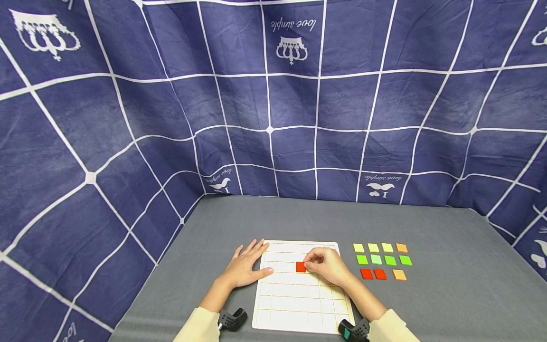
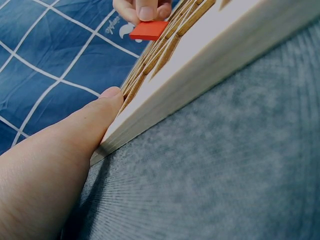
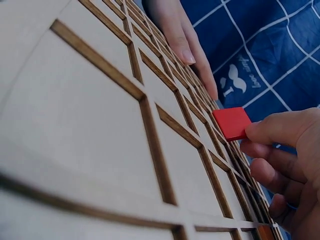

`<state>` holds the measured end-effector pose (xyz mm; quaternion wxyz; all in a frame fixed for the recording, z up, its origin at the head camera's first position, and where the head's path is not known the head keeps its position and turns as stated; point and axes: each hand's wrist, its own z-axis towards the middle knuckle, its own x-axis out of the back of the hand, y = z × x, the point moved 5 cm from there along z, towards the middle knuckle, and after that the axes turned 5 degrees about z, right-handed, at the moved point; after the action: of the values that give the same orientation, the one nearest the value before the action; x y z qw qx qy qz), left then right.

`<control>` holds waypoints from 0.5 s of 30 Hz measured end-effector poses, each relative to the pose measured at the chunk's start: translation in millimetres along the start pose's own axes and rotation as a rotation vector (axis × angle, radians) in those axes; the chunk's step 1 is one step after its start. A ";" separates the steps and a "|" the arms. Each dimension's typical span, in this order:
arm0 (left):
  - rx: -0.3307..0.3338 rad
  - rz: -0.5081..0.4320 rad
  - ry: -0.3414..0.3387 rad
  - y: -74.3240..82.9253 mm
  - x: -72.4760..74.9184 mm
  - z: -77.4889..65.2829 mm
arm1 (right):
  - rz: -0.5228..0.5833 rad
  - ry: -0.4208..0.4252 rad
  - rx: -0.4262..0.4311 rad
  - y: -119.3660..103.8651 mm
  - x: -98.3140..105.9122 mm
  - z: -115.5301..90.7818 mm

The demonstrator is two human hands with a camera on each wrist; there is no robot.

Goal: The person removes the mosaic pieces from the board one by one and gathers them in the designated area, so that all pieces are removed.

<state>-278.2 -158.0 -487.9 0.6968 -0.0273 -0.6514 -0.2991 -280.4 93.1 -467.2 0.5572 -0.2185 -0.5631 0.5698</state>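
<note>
My right hand (image 1: 328, 266) pinches a red square tile (image 1: 301, 267) by its edge between thumb and fingers. In the right wrist view the tile (image 3: 232, 123) is held just over the pale wooden grid board (image 3: 95, 110); whether it touches the board I cannot tell. My left hand (image 1: 244, 267) lies with fingers spread at the board's left side, its thumb and fingertips at the edge. The left wrist view shows that thumb (image 2: 95, 117) against the board's side (image 2: 200, 75). An orange patch (image 3: 266, 232) shows low in the right wrist view, its kind unclear.
Right of the board, loose square tiles lie in rows on the grey cloth (image 1: 448, 294): yellow tiles (image 1: 373, 248), green tiles (image 1: 390, 260), two red tiles (image 1: 373, 274) and two orange tiles (image 1: 399, 275). A blue checked curtain (image 1: 342, 104) stands behind and at the sides.
</note>
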 end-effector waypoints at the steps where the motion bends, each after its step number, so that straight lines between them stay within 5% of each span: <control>1: 0.000 0.000 0.000 0.1 0.0 0.0 | -0.006 0.002 -0.004 0.2 0.0 0.1; 11: 0.003 0.002 -0.006 0.0 -0.4 -0.1 | 0.022 -0.012 -0.031 -23.3 -0.1 -3.8; 15: 0.000 0.003 -0.004 -0.5 -0.1 0.1 | 0.037 -0.013 -0.048 -15.9 5.5 -3.2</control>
<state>-278.5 -158.4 -488.2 0.6958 -0.0288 -0.6528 -0.2981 -273.0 95.2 -452.0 0.5375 -0.2386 -0.5759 0.5679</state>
